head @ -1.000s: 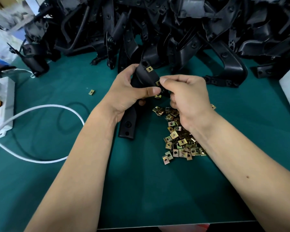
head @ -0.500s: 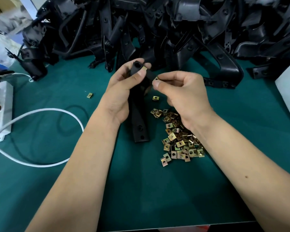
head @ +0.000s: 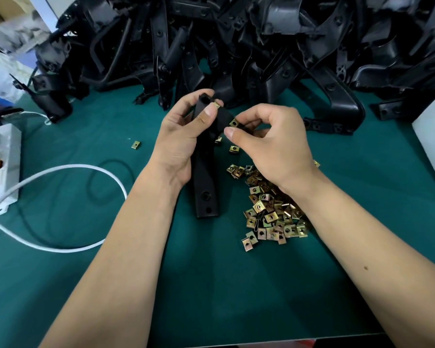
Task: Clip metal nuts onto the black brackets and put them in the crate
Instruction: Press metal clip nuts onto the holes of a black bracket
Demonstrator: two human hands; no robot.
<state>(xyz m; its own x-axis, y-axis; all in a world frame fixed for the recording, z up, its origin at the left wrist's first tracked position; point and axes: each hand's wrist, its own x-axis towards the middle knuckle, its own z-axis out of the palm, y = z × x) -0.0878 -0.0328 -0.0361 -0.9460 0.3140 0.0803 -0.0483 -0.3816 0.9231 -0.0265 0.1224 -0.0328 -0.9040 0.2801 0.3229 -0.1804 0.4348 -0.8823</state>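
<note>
place: probably assembly workshop | evidence: heaped black brackets (head: pixel 236 41), loose metal nuts (head: pixel 271 212), green bench mat (head: pixel 86 285)

left hand (head: pixel 183 144): from my feed it is bare, with no glove, ring or tape that I can see; the thumbnail is short and plain.
right hand (head: pixel 274 144): bare too; I see a short, unpainted thumbnail and nothing worn on the fingers.
left forearm (head: pixel 116 259): uncovered from wrist to the bottom edge of my view; no sleeve, watch or band shows.
right forearm (head: pixel 367 247): uncovered as well, with no sleeve cuff or strap; I can pick out one small dark spot on its upper side.
</note>
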